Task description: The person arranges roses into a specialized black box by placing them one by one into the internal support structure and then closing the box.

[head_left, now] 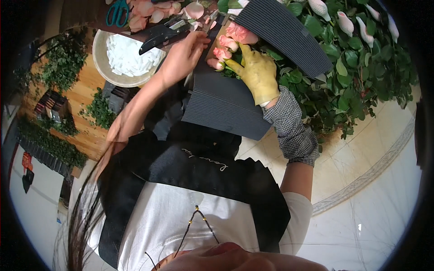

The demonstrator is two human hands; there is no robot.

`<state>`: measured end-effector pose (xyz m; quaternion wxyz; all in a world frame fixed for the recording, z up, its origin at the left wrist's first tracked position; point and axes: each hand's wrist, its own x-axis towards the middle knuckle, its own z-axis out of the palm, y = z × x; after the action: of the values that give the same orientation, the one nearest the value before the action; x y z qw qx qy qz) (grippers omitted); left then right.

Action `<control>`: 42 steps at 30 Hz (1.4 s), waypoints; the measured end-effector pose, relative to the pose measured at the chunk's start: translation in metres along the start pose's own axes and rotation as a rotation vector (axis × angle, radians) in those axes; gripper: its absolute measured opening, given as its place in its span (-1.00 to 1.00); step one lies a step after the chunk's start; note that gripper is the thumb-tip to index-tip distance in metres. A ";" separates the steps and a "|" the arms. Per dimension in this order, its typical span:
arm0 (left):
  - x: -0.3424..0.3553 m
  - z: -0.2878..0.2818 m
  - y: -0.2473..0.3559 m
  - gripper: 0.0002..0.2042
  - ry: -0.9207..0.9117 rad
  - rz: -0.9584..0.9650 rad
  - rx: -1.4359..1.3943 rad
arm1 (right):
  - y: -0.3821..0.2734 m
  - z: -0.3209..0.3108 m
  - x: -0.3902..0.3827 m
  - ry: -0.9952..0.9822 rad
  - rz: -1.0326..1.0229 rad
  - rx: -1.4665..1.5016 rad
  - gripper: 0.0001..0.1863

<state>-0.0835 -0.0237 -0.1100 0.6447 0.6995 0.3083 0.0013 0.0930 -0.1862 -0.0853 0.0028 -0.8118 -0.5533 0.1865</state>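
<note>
The right hand (257,72), in a yellow glove with a checked sleeve guard above the wrist, is closed around the stems of a bunch of pink roses (230,43), holding them against dark corrugated wrapping paper (226,104) that lies over the edge of the worktop (86,95). The left hand (183,54) is bare and reaches in just beside the blooms; its fingers curl toward the paper's edge, but I cannot tell whether it grips anything, since the fingertips are lost behind the paper and a pair of black pruning shears (160,36) lying close by. A second sheet of the same paper (285,31) fans out to the right over a mass of green leaves (352,77). The likeliest trouble, as I judge it, is for the bare hand: working so near thorny stems and the shears' blades invites a scratch or a nick. A tight squeeze by the gloved hand could also bruise the soft petals, and the paper overhanging the edge could slide off if pressure eases. Behind the left arm sits a pale bowl (122,58) of white pieces, whose nature I cannot make out, with teal-handled scissors (118,12) and loose petals (149,11) beyond it. The rose stems are hidden by the glove and paper, and the upper edge cuts off the far worktop.
</note>
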 end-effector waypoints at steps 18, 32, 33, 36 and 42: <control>0.022 0.002 0.037 -0.89 0.053 0.606 0.622 | -0.003 0.001 0.004 0.012 -0.131 -0.086 -0.45; 0.033 0.008 0.022 -0.77 0.020 0.366 0.268 | 0.030 0.001 -0.010 -0.095 0.106 0.212 -0.50; 0.038 0.007 0.020 -0.65 0.118 0.326 0.264 | 0.035 0.006 -0.012 -0.033 0.076 0.284 -0.50; 0.063 0.010 0.005 -0.50 0.200 0.449 0.674 | 0.033 0.000 -0.010 -0.101 0.113 0.316 -0.49; 0.080 0.048 -0.012 -0.54 0.261 0.415 0.613 | 0.031 -0.005 -0.010 -0.039 0.115 0.326 -0.50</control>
<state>-0.0047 -0.0329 -0.1604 0.3474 0.9010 0.2258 0.1285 0.1195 -0.2062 -0.0843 0.1130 -0.8272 -0.4684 0.2891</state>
